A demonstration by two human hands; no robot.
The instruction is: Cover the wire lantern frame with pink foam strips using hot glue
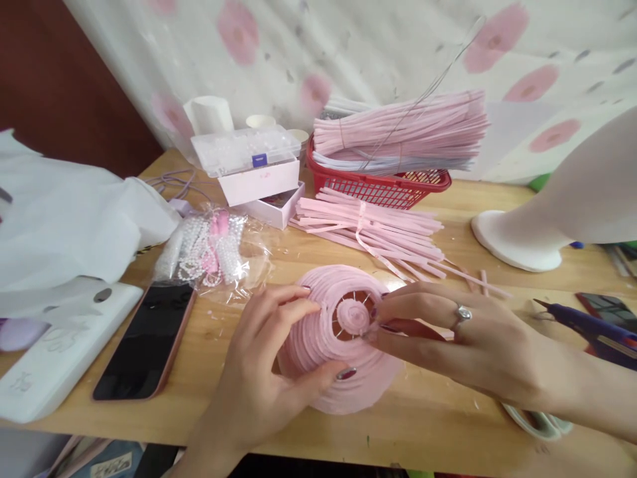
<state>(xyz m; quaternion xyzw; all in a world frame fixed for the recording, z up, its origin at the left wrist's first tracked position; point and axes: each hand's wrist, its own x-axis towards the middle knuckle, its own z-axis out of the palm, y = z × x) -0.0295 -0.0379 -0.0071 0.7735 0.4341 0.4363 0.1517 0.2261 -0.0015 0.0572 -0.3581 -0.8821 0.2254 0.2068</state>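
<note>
A pink dome-shaped form (343,392), wound in rings of fuzzy pipe cleaner, rests on the wooden table. Thin spokes cross the opening in its top, with a small coiled pink disc (353,316) at their centre. My left hand (269,358) is curved around the dome's left side, fingertips on the upper rings and thumb on the near side, holding it. At the right edge of the opening, my right hand (448,332) pinches a bit of pink pipe cleaner (370,332); its fingers partly hide that bit. A ring is on one right finger.
Behind the dome lie a tied pipe cleaner bundle (368,222) and a red basket (378,189) of more bundles. Bagged beads (209,249) and a phone (146,342) lie left; a glue gun (592,328), scissors (540,421) and a white stand (522,242) are right.
</note>
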